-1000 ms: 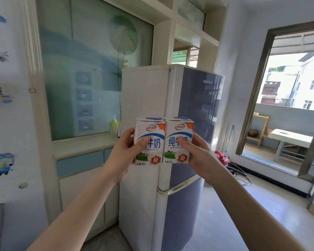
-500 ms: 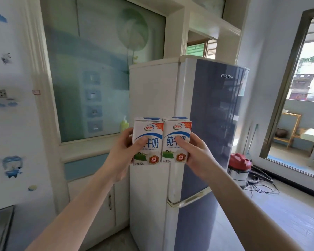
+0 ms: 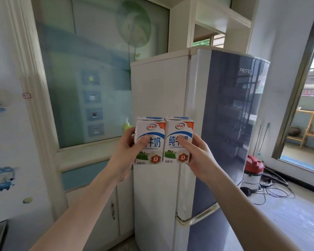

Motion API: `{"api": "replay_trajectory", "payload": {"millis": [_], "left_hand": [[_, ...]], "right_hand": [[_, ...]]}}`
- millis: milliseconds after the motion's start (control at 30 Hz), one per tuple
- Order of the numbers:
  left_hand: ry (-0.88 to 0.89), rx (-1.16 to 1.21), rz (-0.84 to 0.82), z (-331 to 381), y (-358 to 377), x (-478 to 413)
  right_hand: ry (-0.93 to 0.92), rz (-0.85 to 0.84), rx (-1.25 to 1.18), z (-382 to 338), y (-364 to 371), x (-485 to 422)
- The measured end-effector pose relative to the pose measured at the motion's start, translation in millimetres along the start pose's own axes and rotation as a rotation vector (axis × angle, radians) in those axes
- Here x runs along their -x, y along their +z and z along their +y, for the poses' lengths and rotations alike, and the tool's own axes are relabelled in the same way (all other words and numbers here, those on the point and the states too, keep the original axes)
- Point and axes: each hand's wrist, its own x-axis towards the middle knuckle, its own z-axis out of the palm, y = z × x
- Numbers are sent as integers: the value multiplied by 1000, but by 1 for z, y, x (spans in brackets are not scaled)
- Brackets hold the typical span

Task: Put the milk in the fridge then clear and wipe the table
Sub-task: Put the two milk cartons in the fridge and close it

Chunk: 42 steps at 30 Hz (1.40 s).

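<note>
Milk is held before the closed fridge [image 3: 225, 124]: left carton [image 3: 152, 128] and right carton [image 3: 178, 134] upright, touching side by side. The grip of the left hand [image 3: 123, 156] is clamped round the left one, that of the right hand [image 3: 201, 156] round the right.

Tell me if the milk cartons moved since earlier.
Yes: the milk cartons went toward the fridge, now larger behind them; its corner edge slid from their seam to their right side.

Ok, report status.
Left hand grips left milk carton, right hand grips right milk carton. Both upright, side by side. Fridge ahead, doors shut.
</note>
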Motion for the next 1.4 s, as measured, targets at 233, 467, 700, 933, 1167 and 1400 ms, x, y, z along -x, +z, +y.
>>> {"api": "replay_trajectory", "payload": {"millis": [233, 467, 700, 933, 1167, 1400], "left_hand": [[16, 5, 105, -8, 7, -26], [41, 37, 45, -9, 16, -35], [46, 132, 9, -24, 33, -39], [95, 154, 49, -36, 47, -43], [156, 137, 149, -47, 61, -46], [151, 25, 131, -56, 59, -54]], "right_hand": [[29, 29, -30, 8, -6, -35], [-14, 94, -49, 7, -9, -69], [18, 27, -39, 11, -10, -85], [65, -51, -85, 9, -8, -88], [104, -60, -186, 17, -4, -89], [106, -68, -163, 24, -3, -94]]}}
